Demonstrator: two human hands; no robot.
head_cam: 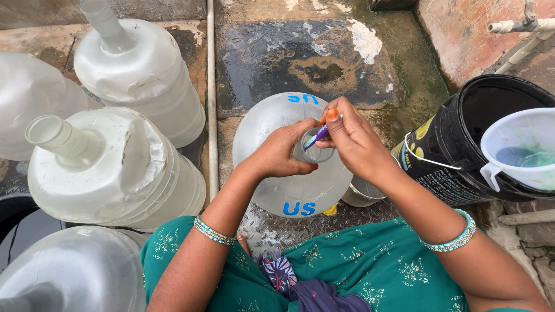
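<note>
A clear water jug (292, 173) stands upright on the wet concrete floor (300, 63), just before the person's knees. The left hand (283, 151) is wrapped around its neck (312, 151). The right hand (352, 138) pinches a purple-and-orange brush (321, 130), poked into the mouth. Four more jugs (115, 167) crowd the left side beyond a thin pipe (211, 98). Right, a black bucket (462, 156) holds a white mug (520, 147); a steel pot (361, 193) sits touching the jug.
</note>
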